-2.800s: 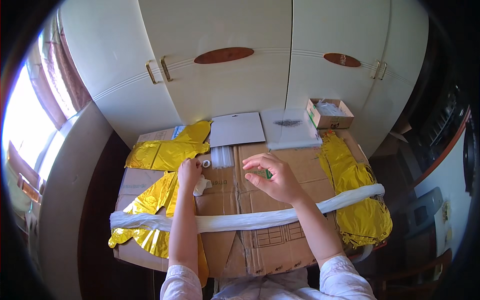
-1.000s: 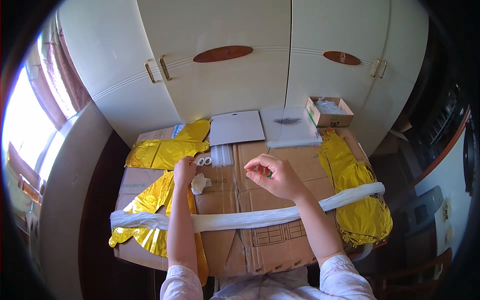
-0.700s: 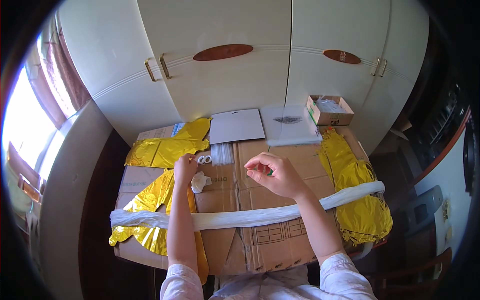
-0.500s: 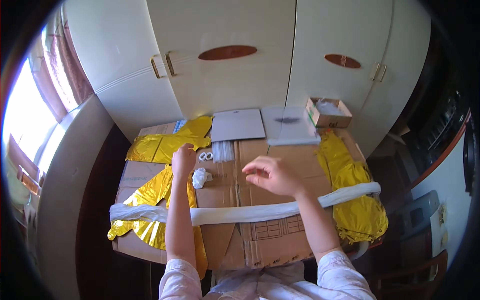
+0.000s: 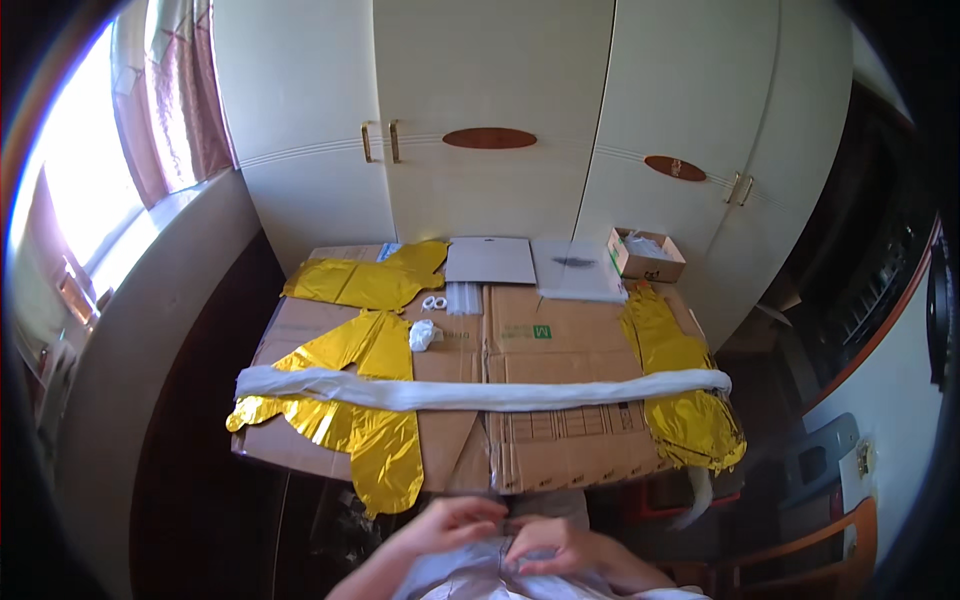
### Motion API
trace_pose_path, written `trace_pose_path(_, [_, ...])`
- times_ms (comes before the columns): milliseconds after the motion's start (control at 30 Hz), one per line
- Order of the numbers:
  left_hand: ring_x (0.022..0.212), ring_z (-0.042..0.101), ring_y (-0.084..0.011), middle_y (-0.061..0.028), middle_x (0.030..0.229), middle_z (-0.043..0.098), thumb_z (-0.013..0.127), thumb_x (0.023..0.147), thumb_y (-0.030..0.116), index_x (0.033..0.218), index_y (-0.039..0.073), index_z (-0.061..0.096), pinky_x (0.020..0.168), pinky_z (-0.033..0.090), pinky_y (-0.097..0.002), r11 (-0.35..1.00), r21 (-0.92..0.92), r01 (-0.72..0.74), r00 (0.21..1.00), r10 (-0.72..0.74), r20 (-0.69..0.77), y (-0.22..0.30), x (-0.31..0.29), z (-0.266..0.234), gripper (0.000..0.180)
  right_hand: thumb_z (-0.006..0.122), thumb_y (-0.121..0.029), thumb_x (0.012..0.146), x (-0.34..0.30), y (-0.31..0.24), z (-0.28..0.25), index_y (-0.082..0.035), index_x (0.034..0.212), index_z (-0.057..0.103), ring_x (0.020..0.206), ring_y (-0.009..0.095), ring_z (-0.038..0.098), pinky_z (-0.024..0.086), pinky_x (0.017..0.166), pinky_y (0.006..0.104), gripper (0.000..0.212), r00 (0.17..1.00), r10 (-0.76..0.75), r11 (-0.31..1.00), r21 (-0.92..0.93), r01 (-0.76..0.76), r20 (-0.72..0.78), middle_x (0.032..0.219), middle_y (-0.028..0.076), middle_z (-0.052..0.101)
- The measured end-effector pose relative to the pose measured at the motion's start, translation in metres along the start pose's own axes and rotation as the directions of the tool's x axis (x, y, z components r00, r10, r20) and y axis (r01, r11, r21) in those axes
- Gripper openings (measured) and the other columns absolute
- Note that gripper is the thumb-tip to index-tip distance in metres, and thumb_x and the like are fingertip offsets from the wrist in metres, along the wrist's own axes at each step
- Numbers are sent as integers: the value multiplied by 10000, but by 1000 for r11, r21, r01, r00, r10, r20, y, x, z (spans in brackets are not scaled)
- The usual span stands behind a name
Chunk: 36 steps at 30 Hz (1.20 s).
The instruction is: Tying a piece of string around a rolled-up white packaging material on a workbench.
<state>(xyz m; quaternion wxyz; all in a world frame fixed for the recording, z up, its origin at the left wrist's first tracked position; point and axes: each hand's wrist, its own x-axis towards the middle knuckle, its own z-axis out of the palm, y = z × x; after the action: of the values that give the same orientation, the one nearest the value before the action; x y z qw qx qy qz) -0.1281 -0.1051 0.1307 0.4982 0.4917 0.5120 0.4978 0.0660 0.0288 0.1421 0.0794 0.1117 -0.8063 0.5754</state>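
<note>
Both my hands are back at the near edge, over my lap and off the cardboard. My left hand (image 5: pixel 455 524) has its fingers loosely stretched towards the right. My right hand (image 5: pixel 556 545) is beside it, fingers bent and apart from the thumb. Nothing shows in either hand. Ahead of them, a long white bundle of thin plastic film (image 5: pixel 520 394) stretches across the cardboard (image 5: pixel 560 340). At the left it lies over a gold foil shape (image 5: pixel 385 455); at the right, over another gold foil piece (image 5: pixel 680 345).
At the back are a third gold foil piece (image 5: pixel 370 280), a grey-white flat panel (image 5: pixel 490 261), a clear plastic sheet (image 5: pixel 580 272) and an open box (image 5: pixel 647 258). A crumpled white wad (image 5: pixel 422 335) sits near two small white rolls (image 5: pixel 434 303) and clear strips (image 5: pixel 463 298). A wooden chair (image 5: pixel 850 540) stands at right.
My hands have drawn back from above the middle of the cardboard to my lap, close together. The view has shifted; the white film bundle and foil pieces look unmoved.
</note>
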Motion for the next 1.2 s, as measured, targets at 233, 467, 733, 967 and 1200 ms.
trace_pose_path(233, [822,551,-60,-13,890,580,579,863,33,953,10,542,736,454,-205,873,-480,85,995,-50,86,-58,-49,57,101,612,-150,852,-15,-24,57,-17,1034,604,908,204,603,459,811,297,226,993,61,973,215,-81,98,974,94,635])
trace_pose_path(467, [763,556,-68,-11,860,578,599,856,53,895,28,543,681,457,-195,876,-434,209,978,-183,101,-60,-58,56,73,587,-155,868,-10,-27,57,-8,1081,577,922,183,608,465,850,283,258,980,-3,981,192,-36,199,997,93,626])
trace_pose_path(733, [768,572,-76,-17,878,596,597,845,20,954,19,559,694,478,-205,670,-726,157,987,-79,140,-89,-49,31,115,590,-157,861,30,-21,37,-18,1100,575,921,178,609,469,839,288,277,967,49,972,210,-103,249,1007,86,626])
trace_pose_path(967, [778,584,-70,-28,873,609,618,834,26,894,19,538,678,474,-193,743,-625,240,968,-231,97,-46,-39,-14,100,599,-170,852,88,-9,13,-23,1085,574,902,194,617,477,816,296,277,940,93,964,207,-168,328,1001,91,628])
trace_pose_path(1200, [765,596,-86,-59,901,609,611,838,12,958,-3,533,667,489,-211,779,-613,128,988,-156,8,-28,-37,-53,144,601,-142,847,134,-3,-13,0,1107,562,983,249,579,440,878,326,299,909,27,940,298,-164,415,1073,128,600])
